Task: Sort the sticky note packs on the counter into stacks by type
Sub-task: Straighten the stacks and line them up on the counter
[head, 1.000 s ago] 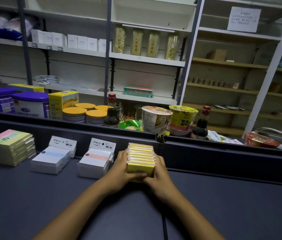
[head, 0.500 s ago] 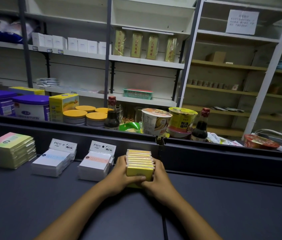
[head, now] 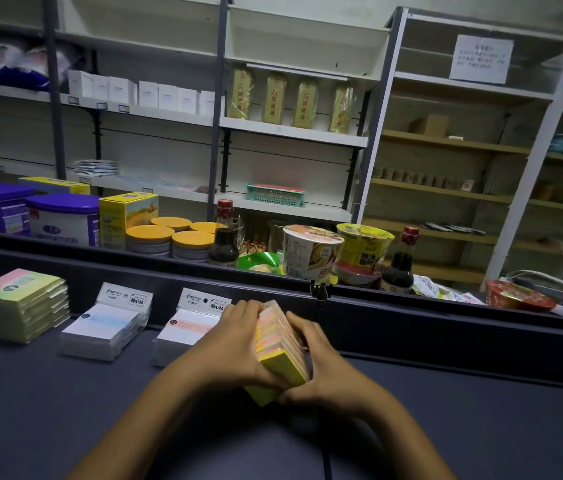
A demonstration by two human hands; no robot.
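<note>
A stack of yellow sticky note packs [head: 282, 348] sits between both hands on the dark counter [head: 481, 427], tipped over to the right. My left hand [head: 231, 344] grips its left side and my right hand [head: 318, 362] grips its right side. To the left stand three other stacks: packs with a pink strip [head: 183, 332], packs with a blue strip [head: 107, 327], and larger pastel pink-and-green packs [head: 20, 303] at the far left.
A raised dark ledge [head: 446, 323] runs along the back of the counter. Behind it stand purple-lidded tubs [head: 62, 220], yellow-lidded tins [head: 169, 237], soy sauce bottles [head: 223, 237], noodle cups [head: 311, 251] and shelving.
The yellow stack has gone from lying flat and square to tilted rightward, and both hands have shifted with it, pulling slightly nearer to me.
</note>
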